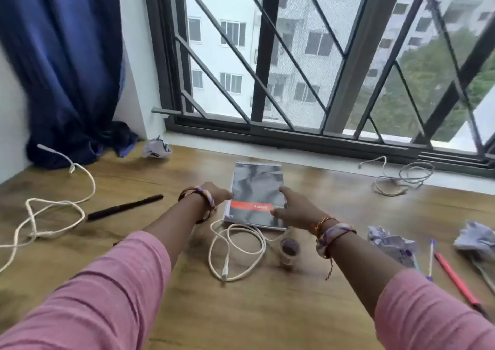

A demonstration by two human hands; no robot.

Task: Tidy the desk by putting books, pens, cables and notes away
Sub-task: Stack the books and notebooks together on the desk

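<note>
Grey marbled book [256, 194] with an orange band, white cables [235, 250], pink sleeves [107, 290], blue curtain [61, 63], wood-grain tabletop [267, 309].

Bare counter [267, 309] along the near edge, wide enough for a hand to pass. Blocked just before the book [255, 194] by a looped white cable [235, 248] and a tape roll [288, 249]. Hemmed on the left by a black pen [124, 207] and tangled cord [51, 213]; on the right by crumpled paper [392, 245] and pens [455, 280].
</note>
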